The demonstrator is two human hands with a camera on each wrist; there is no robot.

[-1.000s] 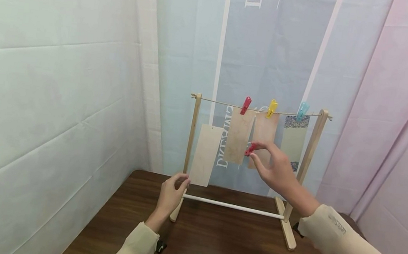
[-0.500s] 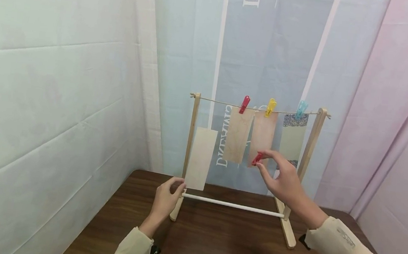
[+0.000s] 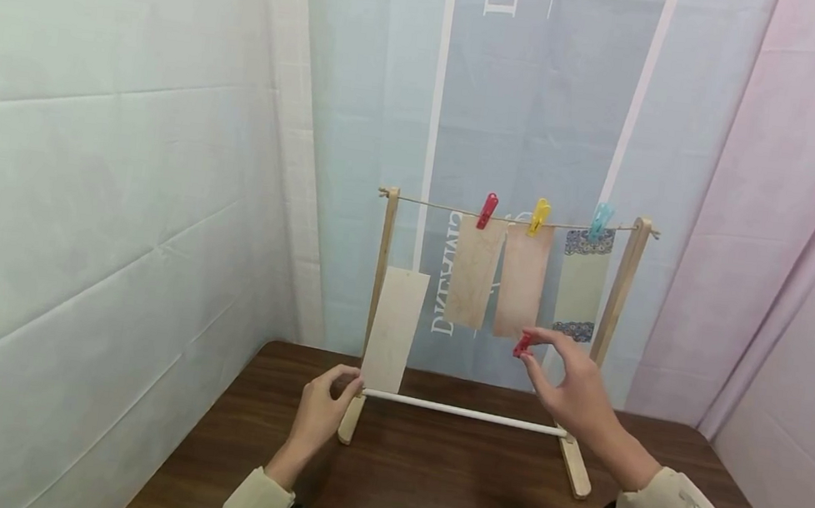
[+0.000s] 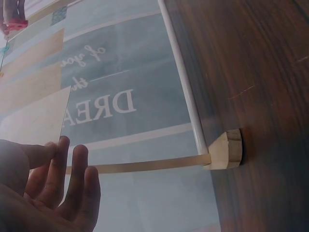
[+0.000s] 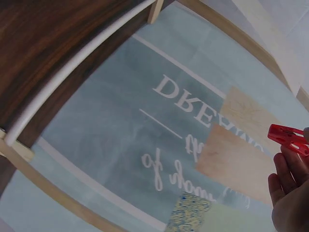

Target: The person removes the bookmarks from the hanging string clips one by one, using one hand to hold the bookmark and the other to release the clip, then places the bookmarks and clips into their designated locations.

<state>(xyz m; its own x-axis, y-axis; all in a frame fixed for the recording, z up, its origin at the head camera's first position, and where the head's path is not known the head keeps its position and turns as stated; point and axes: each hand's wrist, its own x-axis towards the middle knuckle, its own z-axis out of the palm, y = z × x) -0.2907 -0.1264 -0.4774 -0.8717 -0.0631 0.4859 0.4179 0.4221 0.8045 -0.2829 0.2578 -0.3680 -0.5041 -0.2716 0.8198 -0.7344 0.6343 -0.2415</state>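
Note:
My left hand (image 3: 324, 404) pinches a plain cream paper card (image 3: 396, 328) by its lower left corner. The card stands nearly upright, its top edge well below the string, close to the left post. In the left wrist view, thumb and fingertips meet on the corner of that card (image 4: 36, 116). My right hand (image 3: 576, 391) pinches a small red clothespin (image 3: 522, 346) between thumb and fingers, just below a pinkish card (image 3: 522, 288). The right wrist view shows the red clothespin (image 5: 288, 137) too, with part of the hand cut off by the frame.
A string runs between two wooden posts (image 3: 623, 287). From it hang a beige card (image 3: 472, 282) on a red clothespin, the pinkish card on a yellow clothespin (image 3: 539, 217), and a blue-patterned card (image 3: 581, 286) on a light-blue one. A white rod (image 3: 465, 413) joins the stand's feet on the brown table (image 3: 426, 491).
The left hand has moved down and slightly left, lowering the cream card away from the string. Down and to the right has gone the right hand, still pinching the red clothespin.

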